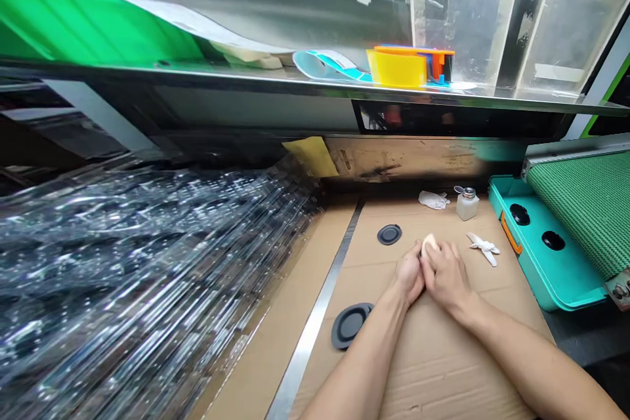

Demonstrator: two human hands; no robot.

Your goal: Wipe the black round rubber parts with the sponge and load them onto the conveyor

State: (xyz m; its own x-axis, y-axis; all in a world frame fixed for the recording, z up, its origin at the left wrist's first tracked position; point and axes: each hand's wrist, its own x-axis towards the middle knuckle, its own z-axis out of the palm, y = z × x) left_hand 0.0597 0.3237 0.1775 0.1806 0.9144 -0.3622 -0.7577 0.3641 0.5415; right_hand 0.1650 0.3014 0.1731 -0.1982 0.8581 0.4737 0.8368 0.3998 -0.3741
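Observation:
My left hand (409,273) and my right hand (447,275) meet over the cardboard sheet (443,354), fingers curled together around a small pale piece (430,244) that peeks out above them; what it is I cannot make out. A dark grey round rubber disc (389,234) lies just beyond my left hand. A second, larger grey disc (349,325) lies beside my left forearm. A twisted white wipe (484,248) lies right of my right hand.
A big stack of clear plastic trays (138,275) fills the left. A small pump bottle (467,203) and crumpled white wipe (433,199) stand at the back. A teal tray (541,256) and green conveyor belt (585,203) are at right. Yellow bin (398,67) on the shelf.

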